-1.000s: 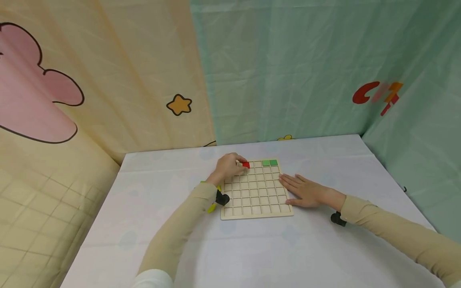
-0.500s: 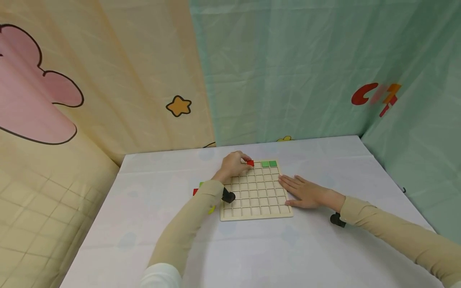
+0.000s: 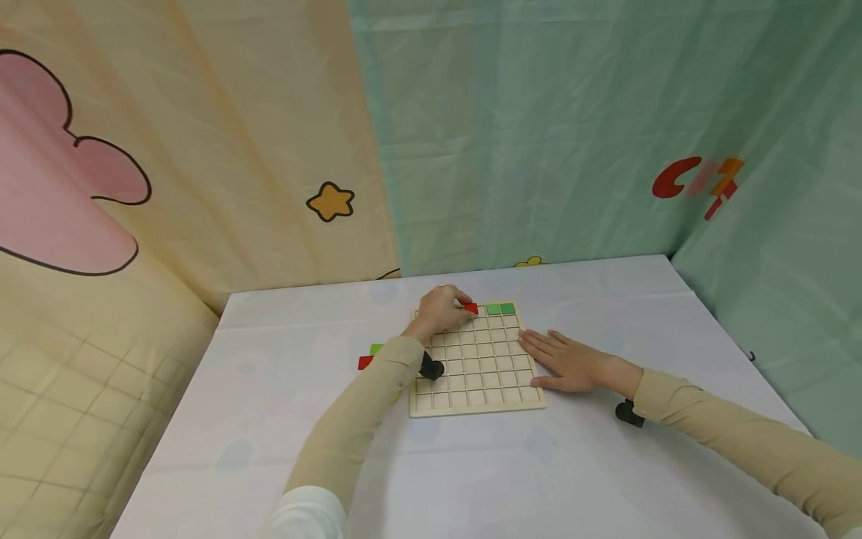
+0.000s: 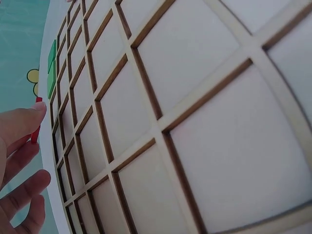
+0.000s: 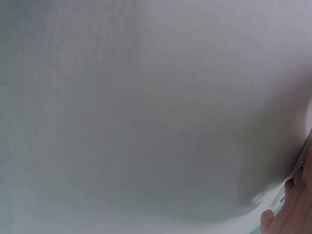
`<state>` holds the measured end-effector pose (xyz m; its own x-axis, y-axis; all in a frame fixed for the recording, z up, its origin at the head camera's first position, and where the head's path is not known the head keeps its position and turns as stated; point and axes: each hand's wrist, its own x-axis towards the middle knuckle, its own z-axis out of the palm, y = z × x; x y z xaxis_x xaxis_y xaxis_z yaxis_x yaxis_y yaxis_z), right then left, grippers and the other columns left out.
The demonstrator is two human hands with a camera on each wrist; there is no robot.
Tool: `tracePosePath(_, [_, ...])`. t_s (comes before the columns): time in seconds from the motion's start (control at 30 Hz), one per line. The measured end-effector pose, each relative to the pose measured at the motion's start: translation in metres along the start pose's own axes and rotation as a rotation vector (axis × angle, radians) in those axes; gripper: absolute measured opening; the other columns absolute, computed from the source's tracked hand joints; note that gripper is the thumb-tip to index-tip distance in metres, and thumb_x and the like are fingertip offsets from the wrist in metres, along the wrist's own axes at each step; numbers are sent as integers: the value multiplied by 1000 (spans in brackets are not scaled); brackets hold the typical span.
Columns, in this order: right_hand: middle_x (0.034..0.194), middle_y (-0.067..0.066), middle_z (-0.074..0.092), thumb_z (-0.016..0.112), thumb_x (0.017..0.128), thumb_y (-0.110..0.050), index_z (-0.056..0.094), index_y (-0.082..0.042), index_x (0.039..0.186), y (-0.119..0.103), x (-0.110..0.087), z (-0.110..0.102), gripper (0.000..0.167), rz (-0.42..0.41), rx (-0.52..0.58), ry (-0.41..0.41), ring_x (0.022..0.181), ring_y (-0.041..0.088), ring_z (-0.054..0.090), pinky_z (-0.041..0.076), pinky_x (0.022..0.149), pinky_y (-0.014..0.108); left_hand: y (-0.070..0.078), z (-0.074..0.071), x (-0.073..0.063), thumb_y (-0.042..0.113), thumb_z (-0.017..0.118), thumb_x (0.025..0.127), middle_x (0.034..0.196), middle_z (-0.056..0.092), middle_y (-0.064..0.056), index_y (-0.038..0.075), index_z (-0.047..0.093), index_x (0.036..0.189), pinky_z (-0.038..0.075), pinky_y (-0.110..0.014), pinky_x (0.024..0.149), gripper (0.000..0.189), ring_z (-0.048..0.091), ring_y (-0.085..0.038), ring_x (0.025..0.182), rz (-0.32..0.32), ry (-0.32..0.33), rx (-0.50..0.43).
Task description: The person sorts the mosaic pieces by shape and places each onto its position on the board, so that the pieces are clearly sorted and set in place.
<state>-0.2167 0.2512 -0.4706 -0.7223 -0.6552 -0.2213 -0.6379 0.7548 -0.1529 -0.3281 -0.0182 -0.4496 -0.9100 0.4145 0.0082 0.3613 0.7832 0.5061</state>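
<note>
My left hand [image 3: 441, 308] reaches over the far left part of a wooden grid board [image 3: 477, 411]. Between its thumb and fingers it pinches a red square tile [image 3: 471, 308], close over the back row of cells. The left wrist view shows that red tile [image 4: 36, 130] edge-on, with the other fingers loosely bent. Two green tiles [image 3: 500, 308] sit side by side in the back row at the right corner. My right hand [image 3: 569, 361] lies flat with fingers extended, fingertips and thumb on the board's right edge.
Left of the board, partly behind the left forearm, lie a red tile [image 3: 365, 362], a light green tile [image 3: 376, 349] and a sliver of yellow [image 3: 396, 397]. A white cloth covers the table [image 3: 471, 479]. Patterned curtains [image 3: 539, 135] hang behind it.
My left hand has moved right along the back row with the red tile, toward the green tiles. Tiles left of the board have come into view. My right hand has stayed put.
</note>
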Motion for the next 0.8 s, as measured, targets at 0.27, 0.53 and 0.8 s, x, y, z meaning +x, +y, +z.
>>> tracePosePath(0.27, [163, 10, 8, 37, 97, -60, 12, -7, 155, 1, 1, 0, 82, 25, -16, -25, 150, 29, 11, 13, 118, 53, 2, 5, 5, 33, 74, 84, 118, 68, 0, 19, 74, 110, 48, -37, 90, 30, 58, -22, 114, 5, 0, 1])
tracePosePath(0.53, [163, 11, 7, 38, 97, -59, 10, -7, 155, 0, 1, -2, 83, 19, -19, -36, 150, 29, 10, 13, 118, 54, -2, 13, 9, 35, 75, 82, 113, 70, 0, 18, 74, 109, 48, -37, 90, 31, 60, -21, 110, 25, 18, -25])
tracePosePath(0.8, [162, 11, 9, 39, 97, -57, 12, -6, 154, -1, 0, -1, 82, 14, -10, -25, 150, 29, 11, 14, 118, 54, 0, 15, 9, 37, 76, 82, 110, 71, -1, 18, 75, 109, 51, -36, 84, 33, 63, -20, 103, 40, 31, 6])
